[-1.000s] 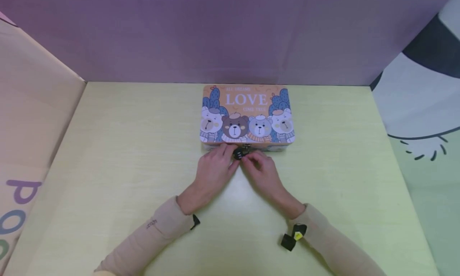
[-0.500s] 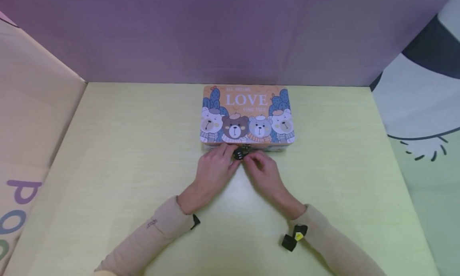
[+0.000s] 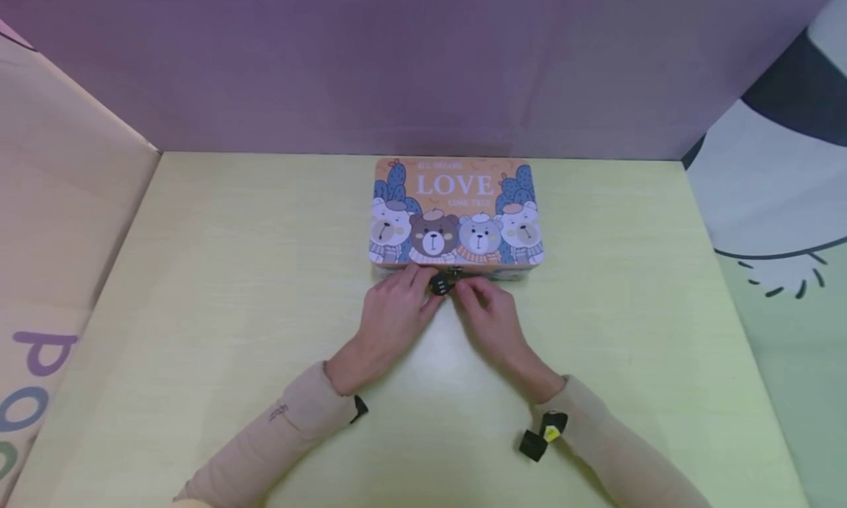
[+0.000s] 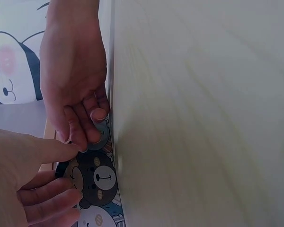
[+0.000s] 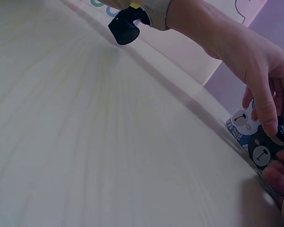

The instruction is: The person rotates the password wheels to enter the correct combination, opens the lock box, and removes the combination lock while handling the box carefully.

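A small black combination padlock (image 3: 440, 284) with pale digits sits at the metal clasp (image 3: 454, 273) on the front of a tin box (image 3: 455, 225) printed with bears and the word LOVE. My left hand (image 3: 395, 309) grips the padlock from the left, thumb below and fingers behind it, as the right wrist view also shows. From the right, my right hand (image 3: 492, 317) pinches at the padlock's shackle end, thumb and forefinger close together. In the left wrist view, the fingertips of the right hand (image 4: 75, 71) meet the thumb of the left hand (image 4: 19, 161), partly hiding the lock.
The box lies shut at the back of a pale wooden table (image 3: 251, 273), close against a purple back panel (image 3: 370, 67). Printed panels stand at both sides. A black wrist camera (image 3: 533, 445) hangs from the right sleeve.
My right hand has shifted slightly to the right, its fingertips now farther from the padlock's digits. The left hand and the box stay almost in place.
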The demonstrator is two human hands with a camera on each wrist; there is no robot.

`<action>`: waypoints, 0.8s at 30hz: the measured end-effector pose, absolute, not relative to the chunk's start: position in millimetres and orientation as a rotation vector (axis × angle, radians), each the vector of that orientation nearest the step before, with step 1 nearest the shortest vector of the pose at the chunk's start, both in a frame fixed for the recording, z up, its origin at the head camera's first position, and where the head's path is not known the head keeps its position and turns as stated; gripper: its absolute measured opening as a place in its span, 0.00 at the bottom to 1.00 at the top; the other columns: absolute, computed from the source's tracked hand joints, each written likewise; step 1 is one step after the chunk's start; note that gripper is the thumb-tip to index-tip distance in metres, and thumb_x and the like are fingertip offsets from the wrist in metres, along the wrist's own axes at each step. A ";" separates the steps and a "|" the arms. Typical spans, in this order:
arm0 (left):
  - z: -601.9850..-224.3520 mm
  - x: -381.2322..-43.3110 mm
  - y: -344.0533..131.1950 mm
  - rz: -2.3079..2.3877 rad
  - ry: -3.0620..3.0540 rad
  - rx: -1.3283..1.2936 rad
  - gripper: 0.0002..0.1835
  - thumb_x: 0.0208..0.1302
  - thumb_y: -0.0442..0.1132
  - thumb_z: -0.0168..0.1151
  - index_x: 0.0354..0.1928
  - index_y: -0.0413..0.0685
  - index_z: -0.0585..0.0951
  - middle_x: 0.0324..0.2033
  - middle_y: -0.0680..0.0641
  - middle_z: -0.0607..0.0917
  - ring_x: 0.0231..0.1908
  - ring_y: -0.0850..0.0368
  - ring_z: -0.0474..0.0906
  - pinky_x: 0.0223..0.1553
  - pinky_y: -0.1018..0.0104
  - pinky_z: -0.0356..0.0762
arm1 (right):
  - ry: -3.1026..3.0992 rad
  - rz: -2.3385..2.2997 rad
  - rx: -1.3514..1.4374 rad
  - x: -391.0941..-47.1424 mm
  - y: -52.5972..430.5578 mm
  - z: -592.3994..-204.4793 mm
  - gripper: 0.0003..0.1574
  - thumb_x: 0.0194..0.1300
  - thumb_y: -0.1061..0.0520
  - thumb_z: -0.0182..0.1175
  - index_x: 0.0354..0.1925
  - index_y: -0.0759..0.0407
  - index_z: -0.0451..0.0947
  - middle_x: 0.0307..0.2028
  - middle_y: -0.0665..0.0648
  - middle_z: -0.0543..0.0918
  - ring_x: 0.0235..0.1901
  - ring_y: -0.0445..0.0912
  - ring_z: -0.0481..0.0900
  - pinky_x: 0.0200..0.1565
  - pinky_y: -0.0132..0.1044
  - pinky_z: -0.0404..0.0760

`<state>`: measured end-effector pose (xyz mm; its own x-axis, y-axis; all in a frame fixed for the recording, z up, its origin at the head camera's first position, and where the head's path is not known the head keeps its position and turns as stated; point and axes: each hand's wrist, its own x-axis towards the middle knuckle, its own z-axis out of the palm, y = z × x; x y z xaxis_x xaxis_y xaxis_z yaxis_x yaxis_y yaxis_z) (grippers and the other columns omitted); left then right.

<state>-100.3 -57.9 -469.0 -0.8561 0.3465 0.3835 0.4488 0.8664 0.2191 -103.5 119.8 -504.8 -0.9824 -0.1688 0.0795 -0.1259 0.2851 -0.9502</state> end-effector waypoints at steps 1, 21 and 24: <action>-468.7 -100.2 -57.8 -0.433 -2.705 -0.597 0.19 0.59 0.49 0.71 0.47 0.46 0.82 0.37 0.48 0.86 0.30 0.57 0.81 0.24 0.71 0.79 | 2.476 -1.844 -0.278 -102.7 119.1 -500.0 0.12 0.74 0.59 0.54 0.46 0.67 0.79 0.43 0.61 0.86 0.47 0.51 0.82 0.54 0.38 0.81; -465.6 -99.3 -56.1 -0.422 -2.755 -0.658 0.18 0.62 0.46 0.69 0.50 0.45 0.81 0.41 0.47 0.85 0.36 0.55 0.83 0.33 0.67 0.83 | 2.282 -2.009 -0.132 -106.5 117.7 -505.3 0.14 0.74 0.59 0.54 0.45 0.70 0.79 0.42 0.65 0.85 0.42 0.56 0.83 0.47 0.36 0.84; -465.8 -99.4 -55.6 -0.433 -2.763 -0.659 0.18 0.62 0.45 0.69 0.50 0.44 0.81 0.42 0.47 0.85 0.37 0.55 0.83 0.34 0.67 0.84 | 2.274 -2.008 -0.117 -106.6 117.3 -504.8 0.14 0.74 0.59 0.54 0.45 0.71 0.78 0.43 0.66 0.84 0.43 0.57 0.82 0.47 0.38 0.84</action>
